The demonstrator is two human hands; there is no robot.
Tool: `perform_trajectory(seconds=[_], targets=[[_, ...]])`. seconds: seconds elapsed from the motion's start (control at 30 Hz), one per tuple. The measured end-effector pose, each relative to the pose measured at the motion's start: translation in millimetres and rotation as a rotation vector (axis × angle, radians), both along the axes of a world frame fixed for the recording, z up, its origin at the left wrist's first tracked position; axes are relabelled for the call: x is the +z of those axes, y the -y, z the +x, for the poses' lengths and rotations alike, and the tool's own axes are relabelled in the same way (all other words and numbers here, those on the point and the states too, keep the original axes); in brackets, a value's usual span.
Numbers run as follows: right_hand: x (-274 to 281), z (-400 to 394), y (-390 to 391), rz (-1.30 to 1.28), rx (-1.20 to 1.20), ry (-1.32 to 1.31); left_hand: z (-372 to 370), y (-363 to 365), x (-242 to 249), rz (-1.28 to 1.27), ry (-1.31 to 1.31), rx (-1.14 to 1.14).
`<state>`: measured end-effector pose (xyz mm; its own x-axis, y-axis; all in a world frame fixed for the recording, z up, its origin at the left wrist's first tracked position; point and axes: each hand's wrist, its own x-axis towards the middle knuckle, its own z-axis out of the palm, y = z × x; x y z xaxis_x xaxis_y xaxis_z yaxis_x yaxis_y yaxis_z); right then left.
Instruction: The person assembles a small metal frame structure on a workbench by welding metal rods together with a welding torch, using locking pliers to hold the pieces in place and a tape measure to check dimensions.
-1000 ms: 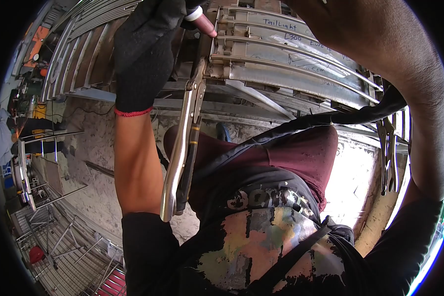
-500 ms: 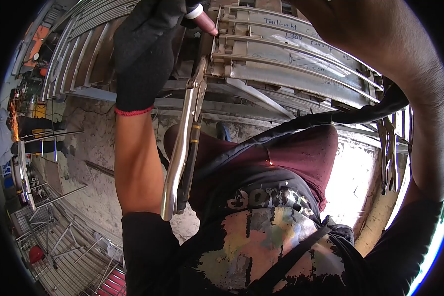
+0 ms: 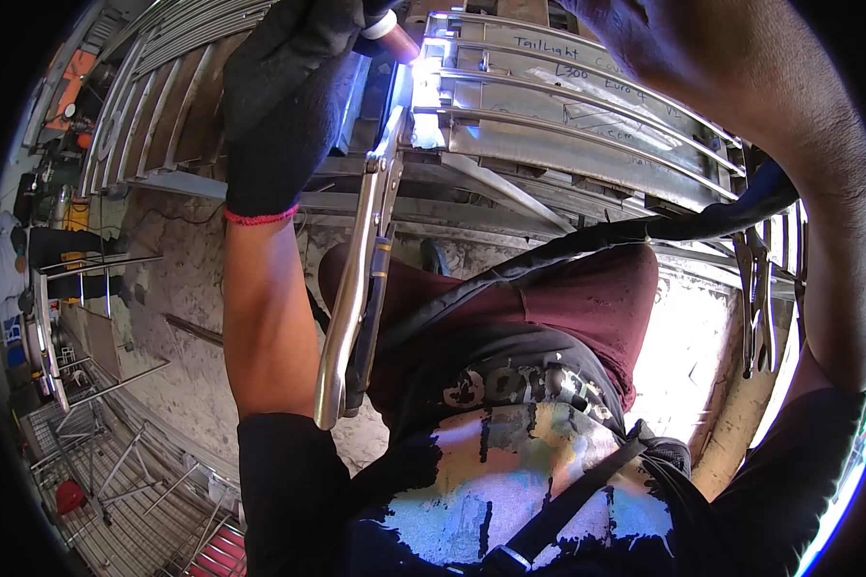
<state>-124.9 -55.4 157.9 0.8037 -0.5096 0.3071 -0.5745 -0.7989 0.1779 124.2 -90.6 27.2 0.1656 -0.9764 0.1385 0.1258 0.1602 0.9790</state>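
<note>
My left hand (image 3: 284,106), in a black knit glove with a red cuff, is closed around a welding torch (image 3: 394,40) whose copper-coloured nozzle points right. A bright arc glows at the nozzle's tip, against the end of a metal frame with thin parallel bars (image 3: 587,135). Locking pliers (image 3: 361,279) grip that frame's corner just below the arc. Bare, my right hand (image 3: 683,58) is over the frame's right side; its fingers are largely cut off by the top edge. Beneath the bars lies a sheet with handwriting (image 3: 558,72), including "TailLight" and "L300".
A dark sleeved cable (image 3: 587,240) crosses above my lap. More locking pliers (image 3: 755,298) hang at the right. Metal racks (image 3: 178,115) stand at the left. Another person's legs (image 3: 67,264) and a metal frame (image 3: 53,337) show at the far left.
A bright arc has lit at the torch tip, throwing bluish light on the frame and my shirt. The orange sparks beside the person at far left are gone. My hands have barely moved.
</note>
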Motion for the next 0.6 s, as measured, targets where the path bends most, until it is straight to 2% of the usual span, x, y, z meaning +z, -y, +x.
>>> perform_trajectory(seconds=[0.03,0.2,0.23,0.33,0.43,0.53,0.6], targets=[[0,0,0,0.002,-0.002,0.0,4,-12,3,-0.156,-0.036,-0.128],[0,1,-1,-0.001,0.001,0.001,0,-16,-3,-0.524,0.395,-0.102],[0,1,0,-0.001,0.003,0.001,4,-13,-7,-0.484,0.325,-0.133],[0,3,1,0.002,0.0,-0.004,4,-11,-4,-0.567,0.32,-0.192],[-1,3,1,-0.001,-0.002,-0.004,-2,-12,-4,-0.565,0.319,-0.14],[0,4,1,0.0,-0.007,-0.005,2,-20,4,-0.464,0.293,-0.207],[-1,4,3,-0.005,-0.007,-0.005,2,-13,-3,-0.544,0.334,-0.174]])
